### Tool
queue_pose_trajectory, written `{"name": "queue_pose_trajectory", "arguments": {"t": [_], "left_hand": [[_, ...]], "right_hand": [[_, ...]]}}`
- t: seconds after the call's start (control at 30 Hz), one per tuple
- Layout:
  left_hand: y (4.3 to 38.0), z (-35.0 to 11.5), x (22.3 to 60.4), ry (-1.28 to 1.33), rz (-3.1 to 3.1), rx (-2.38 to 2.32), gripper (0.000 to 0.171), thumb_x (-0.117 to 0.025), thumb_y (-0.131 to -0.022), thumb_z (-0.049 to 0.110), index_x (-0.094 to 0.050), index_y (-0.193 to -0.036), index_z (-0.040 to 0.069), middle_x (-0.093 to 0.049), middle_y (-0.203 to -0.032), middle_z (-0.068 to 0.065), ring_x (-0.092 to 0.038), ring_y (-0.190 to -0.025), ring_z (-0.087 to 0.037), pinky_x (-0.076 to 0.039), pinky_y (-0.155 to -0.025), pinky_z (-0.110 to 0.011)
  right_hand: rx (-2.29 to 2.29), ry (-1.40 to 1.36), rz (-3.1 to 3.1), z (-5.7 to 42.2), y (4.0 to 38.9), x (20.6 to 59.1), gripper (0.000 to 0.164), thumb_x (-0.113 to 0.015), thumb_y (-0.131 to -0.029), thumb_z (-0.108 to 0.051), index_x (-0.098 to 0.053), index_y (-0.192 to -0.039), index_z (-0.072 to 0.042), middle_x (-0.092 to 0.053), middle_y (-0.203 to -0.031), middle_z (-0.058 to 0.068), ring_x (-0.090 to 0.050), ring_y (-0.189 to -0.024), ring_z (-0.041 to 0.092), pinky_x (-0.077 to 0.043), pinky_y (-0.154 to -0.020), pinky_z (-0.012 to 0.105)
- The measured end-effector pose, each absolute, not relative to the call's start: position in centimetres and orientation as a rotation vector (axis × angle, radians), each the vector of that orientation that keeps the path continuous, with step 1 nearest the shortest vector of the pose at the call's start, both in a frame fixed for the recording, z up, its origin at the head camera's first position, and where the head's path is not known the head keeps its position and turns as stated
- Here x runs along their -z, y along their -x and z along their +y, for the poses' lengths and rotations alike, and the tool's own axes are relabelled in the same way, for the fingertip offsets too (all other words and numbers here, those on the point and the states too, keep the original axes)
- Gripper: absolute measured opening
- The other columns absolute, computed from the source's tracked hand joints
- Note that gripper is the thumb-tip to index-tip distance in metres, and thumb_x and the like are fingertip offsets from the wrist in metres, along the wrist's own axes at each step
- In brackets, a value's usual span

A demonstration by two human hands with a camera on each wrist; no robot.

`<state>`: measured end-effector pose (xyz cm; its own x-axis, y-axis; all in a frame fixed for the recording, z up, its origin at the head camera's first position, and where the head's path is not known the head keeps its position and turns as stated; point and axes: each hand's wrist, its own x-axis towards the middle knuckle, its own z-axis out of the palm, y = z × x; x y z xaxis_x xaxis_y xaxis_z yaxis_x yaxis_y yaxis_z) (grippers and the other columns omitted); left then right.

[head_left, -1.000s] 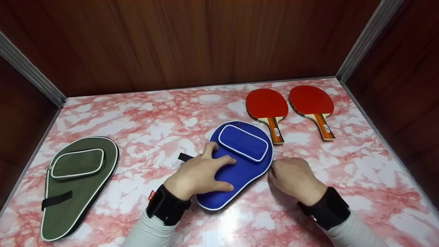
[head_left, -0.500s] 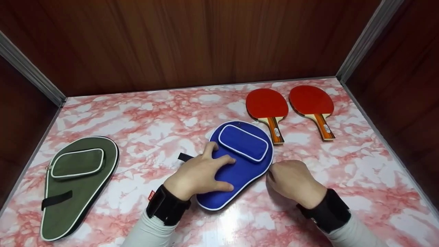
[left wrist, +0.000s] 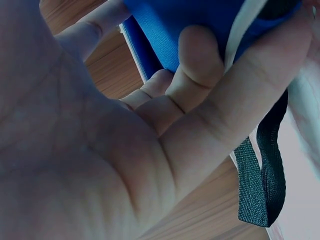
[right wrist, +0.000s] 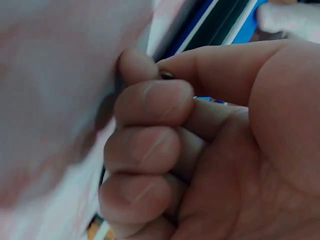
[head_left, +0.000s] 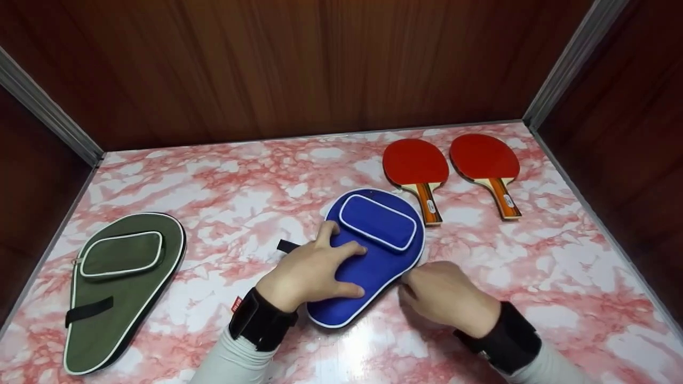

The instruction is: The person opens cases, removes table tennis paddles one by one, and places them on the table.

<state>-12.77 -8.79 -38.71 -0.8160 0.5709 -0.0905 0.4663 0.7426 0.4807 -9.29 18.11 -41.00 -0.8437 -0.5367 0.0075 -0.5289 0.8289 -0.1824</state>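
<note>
A blue table tennis bat case point(head_left: 381, 261) with white piping and a small front pocket point(head_left: 378, 222) lies at mid-table in the head view. My left hand point(head_left: 304, 274) rests on it with spread fingers, pressing near its left side. A black strap point(left wrist: 252, 185) sticks out past that edge in the left wrist view. At the case's right edge, my right hand point(head_left: 448, 293) has curled fingers. In the right wrist view, thumb and index finger pinch a small dark zipper pull point(right wrist: 166, 75), mostly hidden by the fingertips.
Two red table tennis bats, a left one point(head_left: 416, 161) and a right one point(head_left: 484, 156), lie at the back right. A green bat case point(head_left: 106, 333) lies at far left. Brown wooden panels point(head_left: 320, 64) wall the marbled table on the back and sides.
My right hand has slid down and left along the blue case's right edge, toward its narrow end. The left hand and the case have stayed in place.
</note>
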Motion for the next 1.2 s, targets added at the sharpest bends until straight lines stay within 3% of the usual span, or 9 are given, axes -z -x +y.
{"name": "queue_pose_trajectory", "arguments": {"t": [0.33,0.47,0.57,0.73,1.0,1.2], "left_hand": [[12.5,-8.2,38.8,-0.822,2.789,-0.569,0.06,-0.084,-0.095,0.054,-0.071,-0.146,0.025,-0.047,-0.137,-0.025,-0.07,-0.081,-0.035,-0.061,-0.074,-0.051],[12.1,-8.0,38.2,-0.82,2.814,-0.464,0.059,-0.08,-0.099,0.052,-0.07,-0.15,0.024,-0.049,-0.142,-0.034,-0.072,-0.096,-0.041,-0.061,-0.083,-0.056],[11.7,-7.9,37.8,-0.839,2.819,-0.395,0.06,-0.08,-0.099,0.052,-0.07,-0.151,0.023,-0.05,-0.147,-0.034,-0.069,-0.115,-0.043,-0.054,-0.099,-0.059],[11.4,-7.3,38.0,-0.975,2.852,-0.312,0.061,-0.08,-0.098,0.055,-0.073,-0.146,0.02,-0.058,-0.144,-0.017,-0.054,-0.134,-0.036,-0.041,-0.113,-0.064],[11.1,-5.8,39.1,-1.013,2.897,-0.298,0.06,-0.078,-0.1,0.056,-0.069,-0.143,0.015,-0.055,-0.153,-0.013,-0.049,-0.144,-0.037,-0.043,-0.111,-0.076],[11.3,-6.0,38.9,-1.012,2.903,-0.332,0.059,-0.079,-0.099,0.055,-0.07,-0.14,0.015,-0.056,-0.151,-0.014,-0.05,-0.141,-0.037,-0.045,-0.108,-0.074]], "right_hand": [[0.279,0.851,2.994,17.3,9.6,41.6,0.026,-0.066,-0.103,-0.017,-0.06,-0.078,-0.02,-0.063,-0.066,0.0,-0.069,-0.064,0.026,-0.055,-0.064,0.05],[0.265,0.809,2.997,17.4,10.1,41.8,0.025,-0.066,-0.107,-0.019,-0.063,-0.082,-0.017,-0.063,-0.066,0.002,-0.07,-0.066,0.029,-0.056,-0.067,0.05],[0.27,0.76,3.02,17.5,10.6,41.9,0.024,-0.065,-0.109,-0.02,-0.064,-0.086,-0.015,-0.061,-0.065,0.004,-0.069,-0.065,0.031,-0.056,-0.064,0.051],[0.28,0.657,3.095,17.4,11.8,42.3,0.029,-0.062,-0.11,-0.02,-0.063,-0.082,-0.014,-0.059,-0.063,0.006,-0.066,-0.061,0.034,-0.054,-0.056,0.053],[0.281,0.605,3.135,17.8,13.1,42.5,0.032,-0.064,-0.107,-0.015,-0.061,-0.076,-0.012,-0.059,-0.063,0.008,-0.065,-0.061,0.035,-0.053,-0.056,0.054],[0.275,0.678,3.093,17.9,12.6,42.1,0.031,-0.064,-0.108,-0.017,-0.062,-0.077,-0.014,-0.059,-0.064,0.005,-0.066,-0.063,0.033,-0.052,-0.057,0.052]]}}
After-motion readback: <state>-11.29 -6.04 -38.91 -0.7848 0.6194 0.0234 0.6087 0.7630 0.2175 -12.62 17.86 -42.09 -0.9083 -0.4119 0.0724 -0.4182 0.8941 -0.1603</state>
